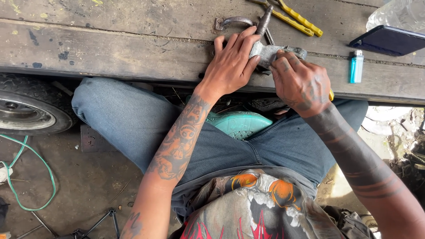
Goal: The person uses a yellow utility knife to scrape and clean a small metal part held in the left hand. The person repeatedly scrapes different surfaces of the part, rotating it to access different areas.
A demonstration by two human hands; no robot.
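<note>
A grey, worn metal part (268,52) lies on the edge of a weathered wooden board (133,48). My left hand (232,64) presses down on the part's left end, fingers spread over it. My right hand (301,84) is closed on a tool with a yellow handle (331,94), only a tip of which shows below the fist, and its fingers rest against the part's right end. A dark rod (264,20) rises from behind the part.
Yellow-handled pliers (294,17), a blue lighter (356,66) and a dark phone (389,40) lie on the board. A metal handle (234,21) is fixed to the wood. A tyre (31,106) and green cable (40,177) are at left. A teal shoe (239,124) shows between my knees.
</note>
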